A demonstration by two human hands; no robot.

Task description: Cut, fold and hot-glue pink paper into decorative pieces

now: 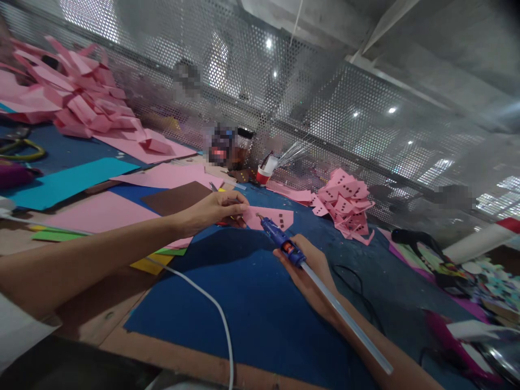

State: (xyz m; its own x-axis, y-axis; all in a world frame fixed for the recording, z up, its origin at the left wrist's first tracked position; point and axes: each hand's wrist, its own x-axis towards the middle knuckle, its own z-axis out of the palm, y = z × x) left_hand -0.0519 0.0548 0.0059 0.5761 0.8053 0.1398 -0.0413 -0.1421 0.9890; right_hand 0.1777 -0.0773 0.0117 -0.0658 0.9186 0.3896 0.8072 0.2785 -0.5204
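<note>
Pinched in my left hand [227,208] is the left end of a small pink paper piece [271,216] with a few dark squares on its right part. My right hand [311,271] is wrapped around a blue glue gun [280,235], a long clear glue stick jutting from its rear. The gun's nozzle is at the pink piece, close to my left fingertips; whether it touches the paper, I cannot tell. Behind lies a pile of pink pieces with dark squares [343,203]. Below my hands the table has a dark blue surface [244,303].
Pink folded strips [89,103] are heaped at the far left, near a turquoise sheet [73,176] and a brown sheet [179,197]. A red and white cup [264,174] holds thin sticks. One white cable [215,303] crosses the front. Perforated metal mesh [317,124] stands behind.
</note>
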